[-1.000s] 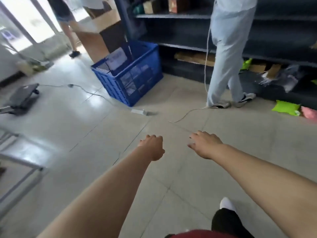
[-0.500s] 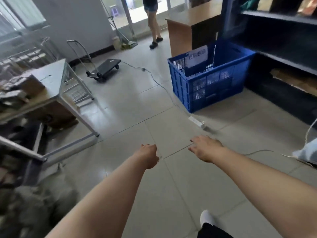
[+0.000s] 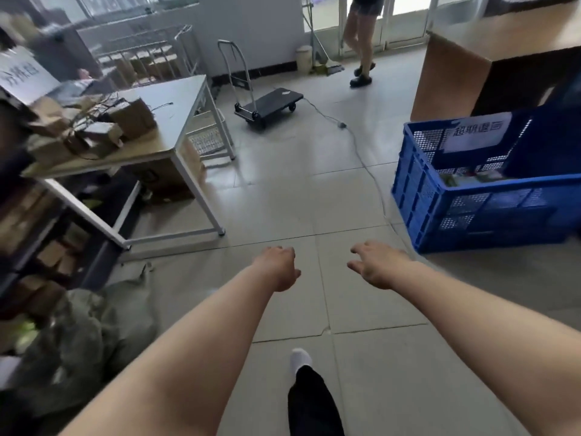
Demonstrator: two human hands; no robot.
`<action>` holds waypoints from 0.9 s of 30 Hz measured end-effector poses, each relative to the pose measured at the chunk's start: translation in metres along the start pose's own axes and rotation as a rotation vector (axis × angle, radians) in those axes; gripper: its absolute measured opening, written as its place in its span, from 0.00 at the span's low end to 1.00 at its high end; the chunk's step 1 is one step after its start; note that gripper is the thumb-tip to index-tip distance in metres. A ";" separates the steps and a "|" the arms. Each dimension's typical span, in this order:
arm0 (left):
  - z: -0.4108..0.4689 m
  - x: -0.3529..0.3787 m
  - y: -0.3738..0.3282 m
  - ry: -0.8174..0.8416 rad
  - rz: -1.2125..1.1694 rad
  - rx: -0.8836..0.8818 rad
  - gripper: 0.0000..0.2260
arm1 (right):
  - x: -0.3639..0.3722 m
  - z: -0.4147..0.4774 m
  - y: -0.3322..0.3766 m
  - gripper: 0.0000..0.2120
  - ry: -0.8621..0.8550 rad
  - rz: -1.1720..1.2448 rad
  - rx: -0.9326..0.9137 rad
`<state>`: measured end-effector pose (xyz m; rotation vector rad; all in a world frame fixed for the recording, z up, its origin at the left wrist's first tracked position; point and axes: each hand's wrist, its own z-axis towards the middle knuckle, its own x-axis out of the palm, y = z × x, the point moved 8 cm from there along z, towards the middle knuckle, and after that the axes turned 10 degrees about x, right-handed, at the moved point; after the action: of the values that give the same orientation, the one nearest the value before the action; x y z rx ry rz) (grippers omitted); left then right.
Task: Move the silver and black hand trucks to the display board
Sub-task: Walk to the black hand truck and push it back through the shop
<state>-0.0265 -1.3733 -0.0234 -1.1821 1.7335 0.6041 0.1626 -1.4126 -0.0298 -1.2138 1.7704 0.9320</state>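
Both arms reach forward over the tiled floor [image 3: 314, 199], and neither hand holds anything. The left hand [image 3: 278, 267] is loosely curled, fingers bent under toward the palm, its grip closed on nothing but air; the right hand [image 3: 377, 264] is more spread, fingers and thumb apart and pointing toward the left hand. Well ahead of both hands, near the far white wall, stands a hand truck [image 3: 267, 105] — a low black platform on small wheels with a silver tube handle rising upright at its left end. A grey cable [image 3: 361, 152] runs along the floor from beside the platform toward the camera, passing just left of a blue plastic crate [image 3: 471, 209] that carries a white paper label on its inner wall. To the left stands a white-framed bench [image 3: 176, 121] with brown cardboard boxes [image 3: 94, 127] piled on its left part, and more boxes are stacked on the shelves below and beside it. A wooden counter [image 3: 456, 67] stands behind the crate at the right. Another person's legs [image 3: 361, 42] show by the glass doors at the back. At the bottom edge, the wearer's dark trouser leg and white shoe [image 3: 300, 360] stand on the tiles.
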 end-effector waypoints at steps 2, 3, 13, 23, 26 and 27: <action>0.034 -0.020 0.029 -0.003 0.003 0.006 0.22 | -0.016 0.043 0.025 0.24 -0.013 -0.014 -0.015; 0.050 -0.031 0.044 -0.011 0.001 0.008 0.22 | -0.025 0.064 0.038 0.24 -0.019 -0.017 -0.019; 0.197 -0.148 0.180 -0.040 -0.121 -0.039 0.22 | -0.116 0.252 0.146 0.23 -0.024 -0.025 -0.038; 0.372 -0.240 0.283 -0.041 -0.117 -0.121 0.23 | -0.198 0.472 0.208 0.24 -0.038 -0.042 -0.084; 0.434 -0.274 0.308 -0.025 -0.139 -0.141 0.23 | -0.228 0.543 0.227 0.24 -0.006 -0.053 -0.099; 0.453 -0.286 0.316 -0.017 -0.149 -0.145 0.23 | -0.238 0.565 0.234 0.24 0.007 -0.070 -0.108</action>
<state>-0.0919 -0.7550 -0.0064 -1.3897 1.5922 0.6562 0.1065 -0.7592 -0.0259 -1.3393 1.6904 0.9945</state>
